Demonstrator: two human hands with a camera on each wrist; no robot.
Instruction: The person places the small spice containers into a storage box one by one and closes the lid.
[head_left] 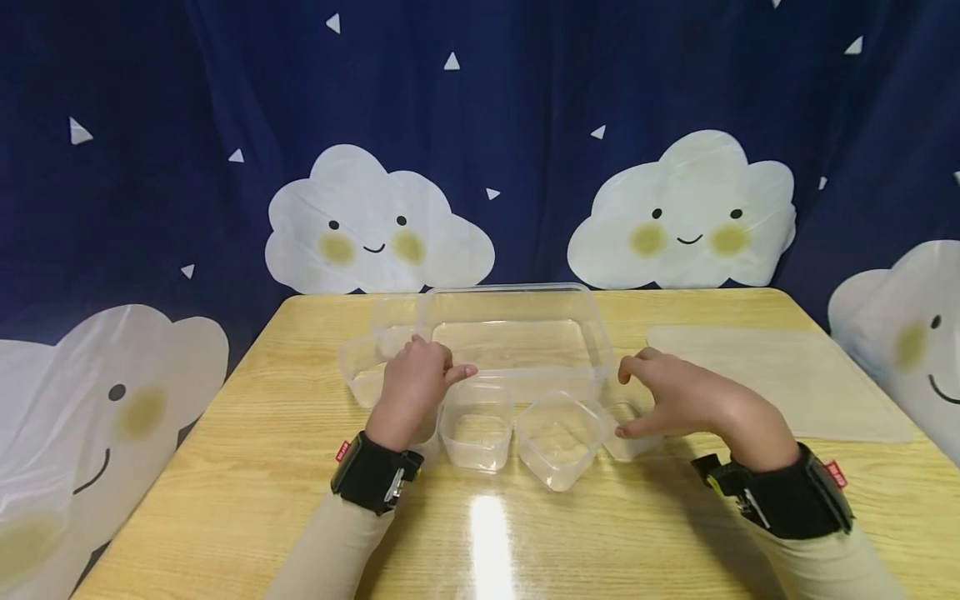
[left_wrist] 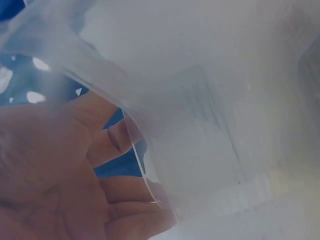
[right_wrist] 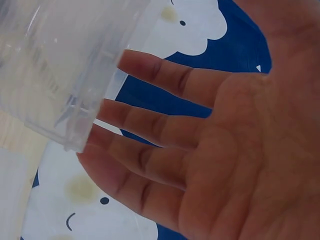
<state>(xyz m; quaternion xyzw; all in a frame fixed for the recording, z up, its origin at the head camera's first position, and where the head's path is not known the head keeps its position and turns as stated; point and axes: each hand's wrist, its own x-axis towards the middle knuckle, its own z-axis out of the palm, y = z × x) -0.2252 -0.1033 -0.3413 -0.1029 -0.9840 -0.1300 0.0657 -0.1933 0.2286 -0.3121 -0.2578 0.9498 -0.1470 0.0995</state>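
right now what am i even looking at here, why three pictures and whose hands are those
A person sits at a wooden table wearing three cameras: one on the head, one on each wrist in black bands. The wide picture is the head view; the two close-ups look up past each palm. On the table stand a large clear plastic container, several small clear containers and a flat clear lid. The left hand touches the large container's near edge. The right hand is spread, fingers by the container's corner; an actual grip cannot be confirmed.
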